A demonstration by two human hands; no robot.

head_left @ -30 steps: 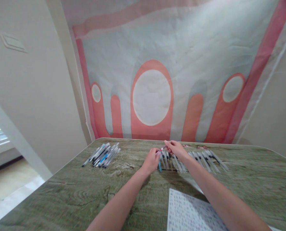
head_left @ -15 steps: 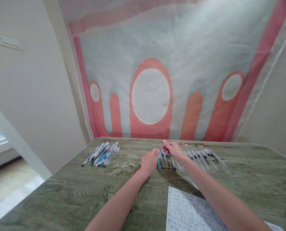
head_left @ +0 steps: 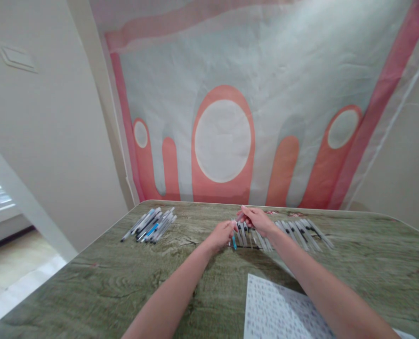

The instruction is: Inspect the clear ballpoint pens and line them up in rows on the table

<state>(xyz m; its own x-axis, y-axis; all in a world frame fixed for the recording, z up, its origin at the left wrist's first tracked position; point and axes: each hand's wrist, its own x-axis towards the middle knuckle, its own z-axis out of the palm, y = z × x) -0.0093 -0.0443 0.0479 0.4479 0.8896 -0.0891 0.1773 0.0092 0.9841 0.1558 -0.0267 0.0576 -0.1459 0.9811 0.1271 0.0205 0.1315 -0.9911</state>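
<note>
Near the middle of the table, my left hand (head_left: pixel 223 234) and my right hand (head_left: pixel 259 221) meet fingertip to fingertip. A slim, clear pen (head_left: pixel 240 216) slants between them, pinched at its upper part by my right fingers and at its lower end by my left. Fingers cover much of it. Beneath and beside my hands lies a row of clear pens (head_left: pixel 303 233), several with dark ends. A light-blue piece (head_left: pixel 234 242) at the row's left end sits just below my left fingers.
A loose pile of pens (head_left: pixel 149 226) lies on the wooden table (head_left: pixel 124 292) at the left. In front is a white printed sheet (head_left: pixel 276 306), partly under my right forearm. Small red-and-white pieces (head_left: pixel 296 214) lie behind the row. A printed backdrop (head_left: pixel 223 141) hangs behind the table.
My left hand has turned slightly and shifted a little right, showing more of the pen between my hands. My right hand has barely moved. The view has shifted slightly.
</note>
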